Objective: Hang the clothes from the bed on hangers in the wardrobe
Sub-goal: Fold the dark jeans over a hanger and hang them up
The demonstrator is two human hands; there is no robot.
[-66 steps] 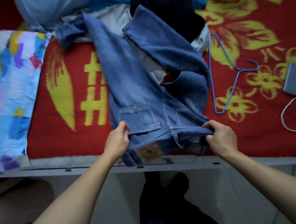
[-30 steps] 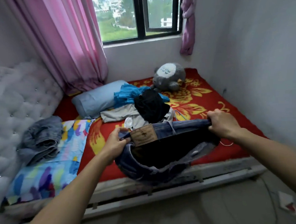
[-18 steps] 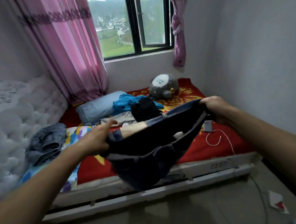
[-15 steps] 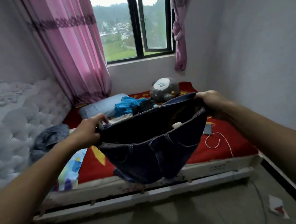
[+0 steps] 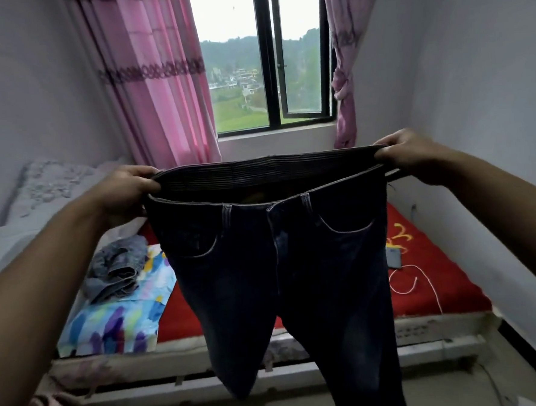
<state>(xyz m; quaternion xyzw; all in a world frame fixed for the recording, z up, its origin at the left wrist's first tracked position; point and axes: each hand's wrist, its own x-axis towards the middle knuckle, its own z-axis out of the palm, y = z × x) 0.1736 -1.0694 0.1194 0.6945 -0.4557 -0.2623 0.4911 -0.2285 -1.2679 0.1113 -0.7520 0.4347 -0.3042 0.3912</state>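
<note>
Pinching the dark blue denim jeans [image 5: 276,265] by both waistband ends, your left hand [image 5: 125,192] and right hand [image 5: 411,153] let the legs dangle straight down.

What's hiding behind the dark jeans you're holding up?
The red bed runs behind the jeans, showing on both sides. A phone peeks out at the right. The bed's middle is covered, so whatever lies there is unseen.

On my remote feed: dark, matt denim jeans [image 5: 280,265] with paler stitched seams and a ribbed inner waistband. Behind them I see a red printed cloth bedspread [image 5: 437,274], a crumpled heap of faded grey denim [image 5: 117,268], thin pink cloth curtains [image 5: 159,84], a smooth black window frame [image 5: 269,61] and matt painted walls [image 5: 471,65].
</note>
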